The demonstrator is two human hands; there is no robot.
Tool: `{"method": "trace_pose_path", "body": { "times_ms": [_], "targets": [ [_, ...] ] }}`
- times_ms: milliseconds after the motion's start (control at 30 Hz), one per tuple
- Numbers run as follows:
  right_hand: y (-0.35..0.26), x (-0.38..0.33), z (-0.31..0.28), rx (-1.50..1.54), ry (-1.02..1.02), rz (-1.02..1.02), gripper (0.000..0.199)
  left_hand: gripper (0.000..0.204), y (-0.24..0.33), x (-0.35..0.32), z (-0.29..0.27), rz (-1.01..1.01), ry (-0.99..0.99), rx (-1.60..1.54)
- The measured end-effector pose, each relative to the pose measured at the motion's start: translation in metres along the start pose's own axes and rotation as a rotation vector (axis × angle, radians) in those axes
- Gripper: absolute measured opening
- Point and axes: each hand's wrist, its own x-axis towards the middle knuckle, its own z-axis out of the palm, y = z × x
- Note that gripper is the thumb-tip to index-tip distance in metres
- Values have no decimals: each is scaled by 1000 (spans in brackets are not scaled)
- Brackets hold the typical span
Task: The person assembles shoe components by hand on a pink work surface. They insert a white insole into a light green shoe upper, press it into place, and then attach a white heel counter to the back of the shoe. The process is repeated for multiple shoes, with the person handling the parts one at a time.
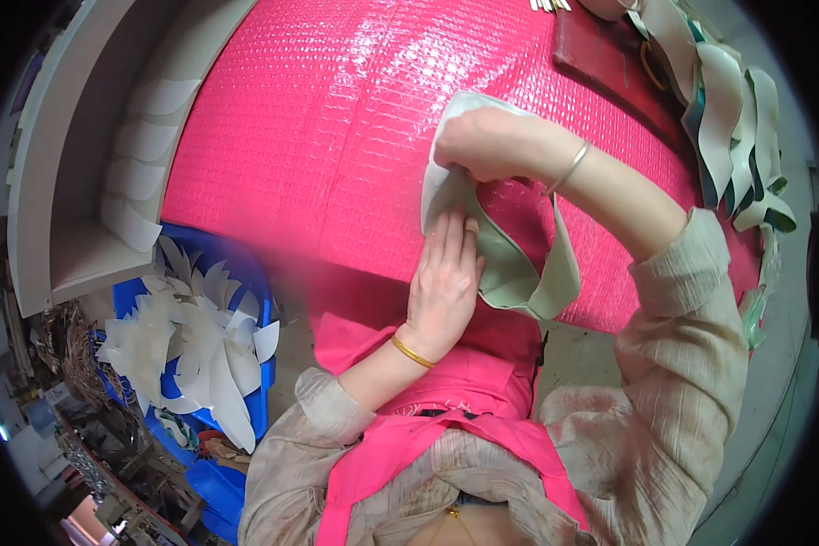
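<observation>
Your left hand (444, 289) lies flat on a pale grey-green, soft-looking sheet piece bent into an open loop (508, 266) — fingers stretched out and side by side, pressed on its near left part, not wrapped around it. Your right hand (482, 141) is on the whitish far end of the same piece, fingers curled under into a loose fist; the fingertips are hidden, so you can't tell from here whether they pinch the material or just rest on it. The looped piece sits in front of you at the near edge of the worktop with the shiny pink quilted cover (273, 155), its right side curving up toward your right forearm and its lower bend reaching the edge by your bright pink apron (464, 373).

Left of the cover: a white box-like tray with a tall curved wall (41, 196), a row of white curved flat pieces (146, 146) overlapping inside it. Below that, a blue plastic bin (266, 314) heaped with off-white pointed cut pieces (223, 364). Far right: a dark red flat slab (610, 68) on the cover, and just beside it a bunch of pale wavy strips (719, 114), some showing dark green undersides. Gold bracelet (413, 352) on your left wrist, thin silver bangle (569, 168) on your right.
</observation>
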Motion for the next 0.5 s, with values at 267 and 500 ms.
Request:
{"method": "trace_pose_path", "body": {
  "times_ms": [267,500],
  "targets": [
    [2,27,-2,-82,-232,64,17,39,1,14,5,9,-79,211],
    [7,38,2,-43,-233,99,23,39,-7,26,13,42,5,226]
  ]
}}
